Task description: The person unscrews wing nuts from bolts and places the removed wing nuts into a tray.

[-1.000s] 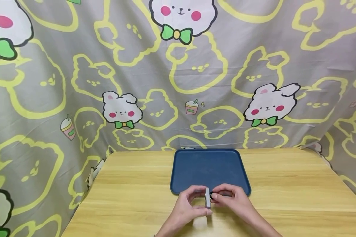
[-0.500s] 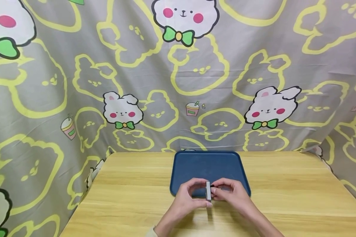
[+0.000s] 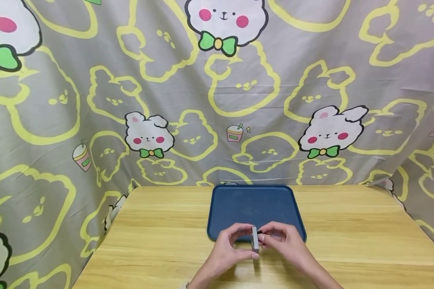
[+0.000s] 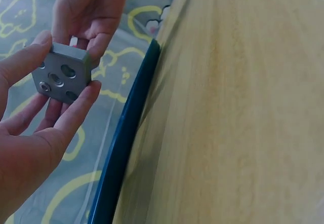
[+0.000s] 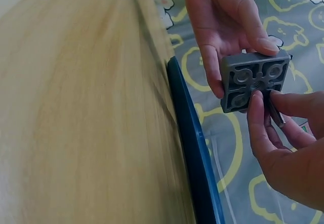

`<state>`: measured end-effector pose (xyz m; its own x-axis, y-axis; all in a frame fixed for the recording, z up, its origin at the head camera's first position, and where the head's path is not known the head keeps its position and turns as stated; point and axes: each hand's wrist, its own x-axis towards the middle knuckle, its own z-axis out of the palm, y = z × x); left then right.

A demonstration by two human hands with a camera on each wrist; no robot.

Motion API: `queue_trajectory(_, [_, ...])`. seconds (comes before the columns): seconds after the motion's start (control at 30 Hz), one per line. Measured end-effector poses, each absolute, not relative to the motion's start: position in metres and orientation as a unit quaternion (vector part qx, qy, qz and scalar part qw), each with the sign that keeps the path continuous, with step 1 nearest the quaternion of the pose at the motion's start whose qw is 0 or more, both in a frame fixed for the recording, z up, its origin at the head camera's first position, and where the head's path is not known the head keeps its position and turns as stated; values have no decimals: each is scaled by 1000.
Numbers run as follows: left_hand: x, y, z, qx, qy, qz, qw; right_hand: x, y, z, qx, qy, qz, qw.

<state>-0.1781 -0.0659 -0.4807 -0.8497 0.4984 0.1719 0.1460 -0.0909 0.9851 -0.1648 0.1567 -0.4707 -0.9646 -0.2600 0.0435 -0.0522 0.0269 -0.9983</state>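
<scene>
My left hand holds a small grey square block on edge, thumb on one side edge and fingers on the opposite one. In the left wrist view its flat face shows several round holes, with a shiny bolt head in one. The back, seen from the right wrist, is ribbed with round bosses. From there a thin bolt with a threaded end sticks out. My right hand pinches that bolt close against the block with thumb and fingertips, which hide where it enters.
A dark blue tray lies behind the hands at the back of the wooden table. Its near edge is overlapped by the hands. A grey curtain printed with rabbits hangs around the table's back and sides.
Both hands and the block rose slightly in the head view, then sank a little. The left hand keeps its hold on the block and the right stays at its back.
</scene>
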Motion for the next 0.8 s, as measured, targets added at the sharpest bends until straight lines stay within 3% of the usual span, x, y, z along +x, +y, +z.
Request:
queue_trajectory(0.2, [-175,-68,-480,236,648,710,140,-157,151,-470,-159,760,-630,-14])
queue_trajectory(0.57, [-175,-71,-479,244,629,719,168,-157,151,-475,-383,771,-395,-320])
queue_trajectory(0.67, [-176,-72,-479,246,622,724,173,-161,152,-475,-421,756,-341,-368])
queue_trajectory(0.8, [-176,-73,-478,246,613,729,177,-163,152,-474,-437,748,-316,-387])
